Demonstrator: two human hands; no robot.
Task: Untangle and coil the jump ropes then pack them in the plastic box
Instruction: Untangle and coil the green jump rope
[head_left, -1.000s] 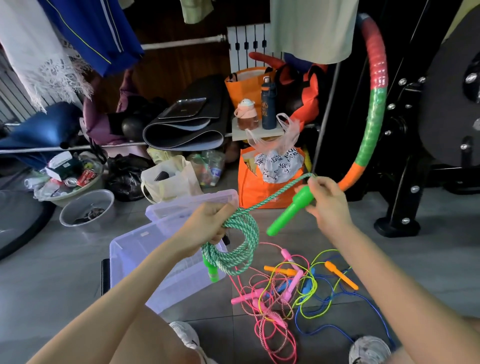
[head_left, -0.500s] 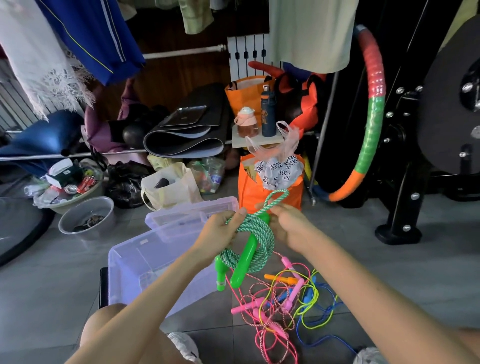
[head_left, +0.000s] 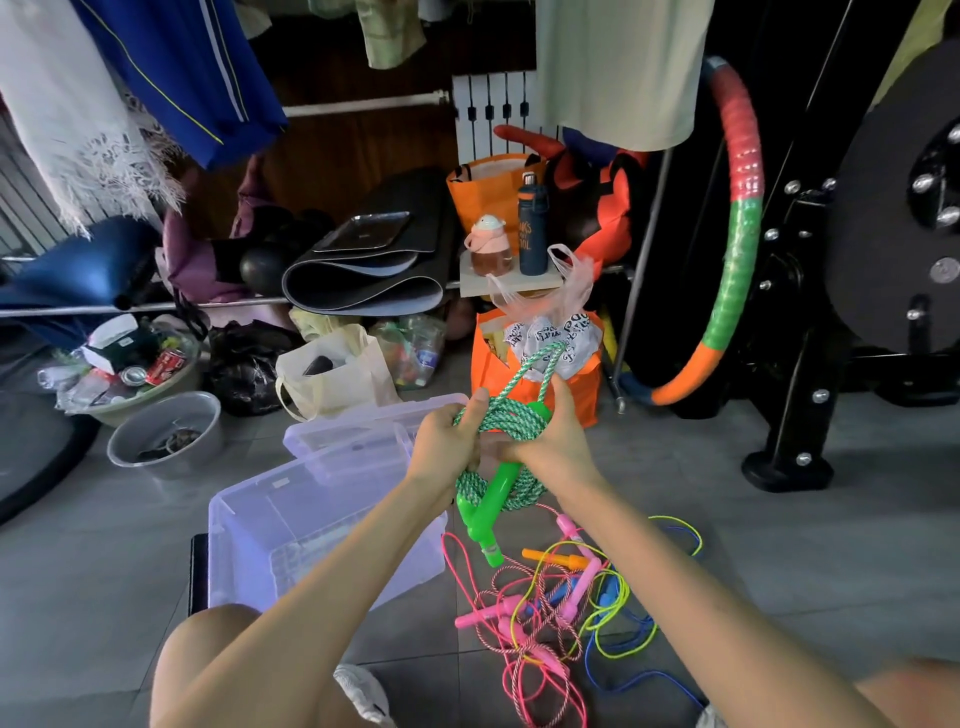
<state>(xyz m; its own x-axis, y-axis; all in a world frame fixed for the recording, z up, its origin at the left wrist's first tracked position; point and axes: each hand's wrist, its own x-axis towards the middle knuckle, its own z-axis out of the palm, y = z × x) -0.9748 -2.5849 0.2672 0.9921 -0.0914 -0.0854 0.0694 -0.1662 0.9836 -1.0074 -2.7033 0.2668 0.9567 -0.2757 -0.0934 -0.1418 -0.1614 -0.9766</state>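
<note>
Holding a coil of braided green-and-white rope in mid-air over the grey tiled floor. My left hand curls round the coil's left side. My right hand, close beside it, clamps the right side, where one loop sticks upward. Two smooth green plastic handles hang from the coil, pointing down and slightly left. A clear plastic box stands open below left. Thin pink, yellow and blue ropes lie tangled beside its right wall.
</note>
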